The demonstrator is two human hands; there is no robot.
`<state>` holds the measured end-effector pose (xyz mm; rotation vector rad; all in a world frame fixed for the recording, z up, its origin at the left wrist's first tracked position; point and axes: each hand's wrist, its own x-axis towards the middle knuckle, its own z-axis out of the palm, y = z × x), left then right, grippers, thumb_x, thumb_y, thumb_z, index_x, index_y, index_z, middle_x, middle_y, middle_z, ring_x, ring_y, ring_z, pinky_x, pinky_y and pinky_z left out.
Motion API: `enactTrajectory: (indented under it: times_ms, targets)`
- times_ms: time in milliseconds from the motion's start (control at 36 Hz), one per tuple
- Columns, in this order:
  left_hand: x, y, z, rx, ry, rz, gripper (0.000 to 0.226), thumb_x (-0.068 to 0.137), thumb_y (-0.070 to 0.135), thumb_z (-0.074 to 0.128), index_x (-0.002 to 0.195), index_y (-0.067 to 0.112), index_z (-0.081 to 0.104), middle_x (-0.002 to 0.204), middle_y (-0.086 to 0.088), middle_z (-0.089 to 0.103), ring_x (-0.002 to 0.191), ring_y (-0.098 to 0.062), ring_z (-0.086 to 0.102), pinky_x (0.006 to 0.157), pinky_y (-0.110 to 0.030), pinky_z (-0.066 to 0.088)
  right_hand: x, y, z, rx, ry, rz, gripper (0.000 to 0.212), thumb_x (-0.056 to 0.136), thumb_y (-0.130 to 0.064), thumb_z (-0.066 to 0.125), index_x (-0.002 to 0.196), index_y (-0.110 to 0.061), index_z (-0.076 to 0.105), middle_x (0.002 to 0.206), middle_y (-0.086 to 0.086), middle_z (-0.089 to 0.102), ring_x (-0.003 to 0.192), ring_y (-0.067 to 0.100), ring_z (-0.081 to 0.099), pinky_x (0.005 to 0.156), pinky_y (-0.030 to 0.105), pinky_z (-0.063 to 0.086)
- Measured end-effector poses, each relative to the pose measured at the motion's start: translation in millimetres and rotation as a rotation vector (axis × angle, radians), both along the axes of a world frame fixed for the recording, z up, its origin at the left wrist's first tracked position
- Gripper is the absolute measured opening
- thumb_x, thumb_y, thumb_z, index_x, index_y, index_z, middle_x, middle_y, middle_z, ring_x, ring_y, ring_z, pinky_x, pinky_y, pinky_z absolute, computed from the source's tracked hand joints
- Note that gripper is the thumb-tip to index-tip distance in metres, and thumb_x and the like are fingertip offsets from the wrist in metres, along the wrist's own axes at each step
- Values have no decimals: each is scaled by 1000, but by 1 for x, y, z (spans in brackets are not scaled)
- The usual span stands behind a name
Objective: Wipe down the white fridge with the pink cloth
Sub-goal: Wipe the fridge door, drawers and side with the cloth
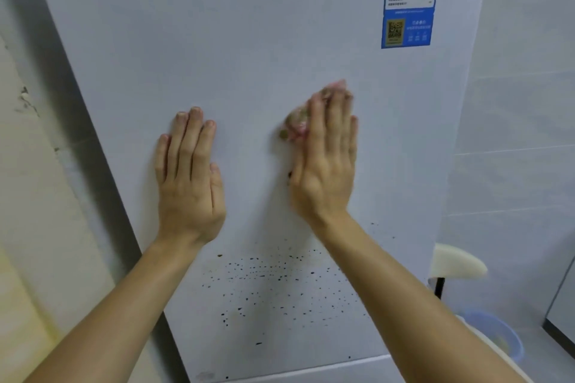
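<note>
In the head view, the person is standing close to the tall white fridge door [249,40] with both arms reaching forward. The left hand [189,177] is lying flat on the door panel, fingers straight and close together, holding nothing and apparently bracing. Beside it and a little apart, the right hand [325,165] is pressing the small wadded pink cloth [295,124] against the door with straight fingers. The cloth is sitting under those fingers, poking out past the fingertips and on their thumb side, and it is showing brownish soiling. The right hand looks slightly blurred, so it is probably rubbing. Around and above both hands the panel is looking clean, up to the blue and white printed label sticker [407,9] well above the right hand. Below both wrists, a wide scatter of small black specks [264,277] is spreading across the lower door, with a few more near the bottom edge. Judging from this, the job is only partly done: the middle band is being worked now, while the dirtiest area, below the hands, is waiting for the cloth. A pale blue plastic basin [497,336] is sitting on the floor below the right forearm.
</note>
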<state>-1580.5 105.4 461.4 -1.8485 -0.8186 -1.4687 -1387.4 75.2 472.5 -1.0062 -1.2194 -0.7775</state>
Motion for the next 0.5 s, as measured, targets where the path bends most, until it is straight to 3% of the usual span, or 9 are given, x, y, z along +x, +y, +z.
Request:
enactTrajectory:
  times_ms: [194,333,389,500]
  targets:
    - [-37,-4,-2,-40,-43,82,59,101,3,42,159,1,34,170,-16,28,160,-30,21,132,-50,10,-39,1,-33,-70,-454,-18,75,92,13,53,161,-10,35,170,15,25,160,28,22,132,43,18]
    - [-52,-6,-4,-65,-25,74,58,102,8,40,159,2,35,170,-14,28,160,-29,22,131,-52,13,-12,-4,-25,-137,-676,-51,70,97,3,57,162,-6,33,172,13,22,161,27,19,132,45,14]
    - [-55,-7,-3,-70,-30,73,57,102,9,39,159,2,36,170,-13,28,160,-28,22,132,-51,13,5,-9,-12,-120,-632,-115,68,97,1,53,162,-9,34,172,12,23,161,26,18,133,45,8]
    - [-66,-7,-2,-80,-62,89,58,102,10,39,160,4,36,171,-10,27,161,-26,21,132,-48,12,18,-8,23,-33,-282,-185,60,104,2,53,161,-7,36,171,14,25,160,29,20,131,50,6]
